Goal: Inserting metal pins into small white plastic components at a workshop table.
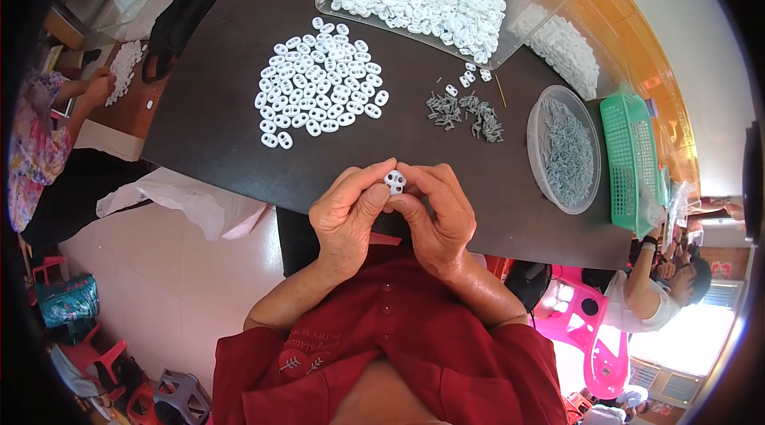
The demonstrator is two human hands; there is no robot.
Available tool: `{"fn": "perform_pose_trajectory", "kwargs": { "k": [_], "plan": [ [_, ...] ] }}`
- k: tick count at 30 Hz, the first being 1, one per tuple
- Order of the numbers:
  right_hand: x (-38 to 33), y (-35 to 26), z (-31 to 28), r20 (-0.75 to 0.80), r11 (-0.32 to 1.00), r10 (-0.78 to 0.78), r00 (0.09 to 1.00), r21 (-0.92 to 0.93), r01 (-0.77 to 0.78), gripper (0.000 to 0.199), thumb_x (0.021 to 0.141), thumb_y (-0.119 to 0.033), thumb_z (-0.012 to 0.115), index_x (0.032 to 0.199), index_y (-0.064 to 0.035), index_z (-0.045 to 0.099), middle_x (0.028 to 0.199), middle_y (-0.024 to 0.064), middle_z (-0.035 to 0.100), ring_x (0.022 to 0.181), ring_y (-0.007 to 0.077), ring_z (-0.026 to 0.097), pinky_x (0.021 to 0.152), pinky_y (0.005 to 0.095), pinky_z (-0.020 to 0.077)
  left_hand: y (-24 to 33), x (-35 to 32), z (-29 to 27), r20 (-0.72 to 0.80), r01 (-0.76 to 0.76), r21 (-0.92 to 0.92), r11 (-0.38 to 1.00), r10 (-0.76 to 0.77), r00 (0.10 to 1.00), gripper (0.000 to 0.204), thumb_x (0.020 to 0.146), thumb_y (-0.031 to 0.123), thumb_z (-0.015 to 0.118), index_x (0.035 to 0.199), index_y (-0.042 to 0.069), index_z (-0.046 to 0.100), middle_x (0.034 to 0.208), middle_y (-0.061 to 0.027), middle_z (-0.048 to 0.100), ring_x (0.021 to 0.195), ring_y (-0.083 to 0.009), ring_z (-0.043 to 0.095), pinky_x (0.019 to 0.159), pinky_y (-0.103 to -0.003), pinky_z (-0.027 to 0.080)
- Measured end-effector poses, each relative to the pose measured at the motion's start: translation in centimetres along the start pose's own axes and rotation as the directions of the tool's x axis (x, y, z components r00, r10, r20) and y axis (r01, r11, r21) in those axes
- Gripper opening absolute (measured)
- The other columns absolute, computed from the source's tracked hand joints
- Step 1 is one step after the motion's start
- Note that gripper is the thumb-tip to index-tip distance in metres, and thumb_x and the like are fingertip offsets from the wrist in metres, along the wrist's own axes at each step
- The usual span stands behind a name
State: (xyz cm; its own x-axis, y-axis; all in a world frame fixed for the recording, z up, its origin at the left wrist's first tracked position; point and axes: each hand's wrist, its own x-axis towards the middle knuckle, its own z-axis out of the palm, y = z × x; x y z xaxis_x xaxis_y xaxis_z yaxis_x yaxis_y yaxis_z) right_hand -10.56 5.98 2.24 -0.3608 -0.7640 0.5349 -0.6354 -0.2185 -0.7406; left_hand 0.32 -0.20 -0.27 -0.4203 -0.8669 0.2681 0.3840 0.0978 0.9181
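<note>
Above the table's near edge, my left hand [348,214] and my right hand [437,214] meet at the fingertips. Between them they pinch a small white plastic piece with dark holes [394,181]; both thumbs press its near side. Beyond my left hand lies a loose pile of white oval two-hole pieces [323,82]. Past my right hand is a heap of small grey pins [466,116], with a few white pieces [452,90] beside it. My fingers cover part of the held piece.
On the dark table [231,66] a clear bin [414,46] full of white pieces stands at the far side. A round tub [535,154] of grey pins and a green basket [625,162] are at the right. Other people sit left [40,130] and right [649,297].
</note>
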Motion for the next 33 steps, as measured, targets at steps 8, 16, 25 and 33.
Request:
{"fn": "perform_pose_trajectory", "kwargs": {
  "k": [8, 16, 25, 33],
  "plan": [
    [0.1, 0.2, 0.4, -0.047, 0.991, -0.125, 0.991, -0.052, 0.122, 0.030, 0.072, 0.001, 0.071, 0.100, 0.0043, 0.062, 0.085, 0.0109, 0.062, 0.067, 0.0172, 0.055, 0.056, 0.0253, 0.0447, 0.0, -0.3, 0.5, -0.061, -0.101, 0.113, 0.988, 0.109, 0.992, 0.020, 0.090, 0.008, 0.058, 0.107, -0.003, 0.063, 0.081, -0.0030, 0.056, 0.067, -0.0071, 0.051, 0.060, -0.019, 0.043],
    [0.2, 0.5, 0.5, -0.053, 0.980, -0.183, 0.982, -0.084, 0.179, 0.029, 0.072, 0.001, 0.070, 0.099, 0.0036, 0.062, 0.085, 0.0115, 0.062, 0.067, 0.0193, 0.055, 0.055, 0.0267, 0.0452, -0.3, -0.6, 0.9, -0.067, -0.079, 0.052, 0.995, 0.083, 0.994, 0.020, 0.094, 0.009, 0.053, 0.108, -0.002, 0.060, 0.081, -0.0017, 0.055, 0.069, -0.0062, 0.050, 0.061, -0.019, 0.043],
    [-0.1, 0.9, 0.8, -0.059, 0.975, -0.198, 0.978, -0.113, 0.191, 0.028, 0.073, 0.002, 0.069, 0.100, 0.0037, 0.062, 0.085, 0.0116, 0.062, 0.067, 0.0201, 0.055, 0.055, 0.0271, 0.0457, -0.9, -0.7, 1.1, -0.092, -0.086, 0.034, 0.996, 0.089, 0.992, 0.017, 0.095, 0.010, 0.051, 0.104, -0.003, 0.059, 0.078, -0.0004, 0.051, 0.065, -0.0052, 0.044, 0.056, -0.018, 0.038],
    [0.0, 0.9, 1.3, -0.087, 0.945, -0.293, 0.952, -0.179, 0.275, 0.027, 0.072, 0.004, 0.068, 0.098, 0.0038, 0.061, 0.082, 0.0117, 0.061, 0.063, 0.0208, 0.055, 0.052, 0.0281, 0.0442, -0.8, -0.8, 1.8, -0.146, -0.144, 0.093, 0.985, 0.156, 0.977, 0.016, 0.095, 0.010, 0.051, 0.100, -0.003, 0.058, 0.077, -0.0016, 0.049, 0.063, -0.0060, 0.044, 0.054, -0.019, 0.038]
  ]
}}
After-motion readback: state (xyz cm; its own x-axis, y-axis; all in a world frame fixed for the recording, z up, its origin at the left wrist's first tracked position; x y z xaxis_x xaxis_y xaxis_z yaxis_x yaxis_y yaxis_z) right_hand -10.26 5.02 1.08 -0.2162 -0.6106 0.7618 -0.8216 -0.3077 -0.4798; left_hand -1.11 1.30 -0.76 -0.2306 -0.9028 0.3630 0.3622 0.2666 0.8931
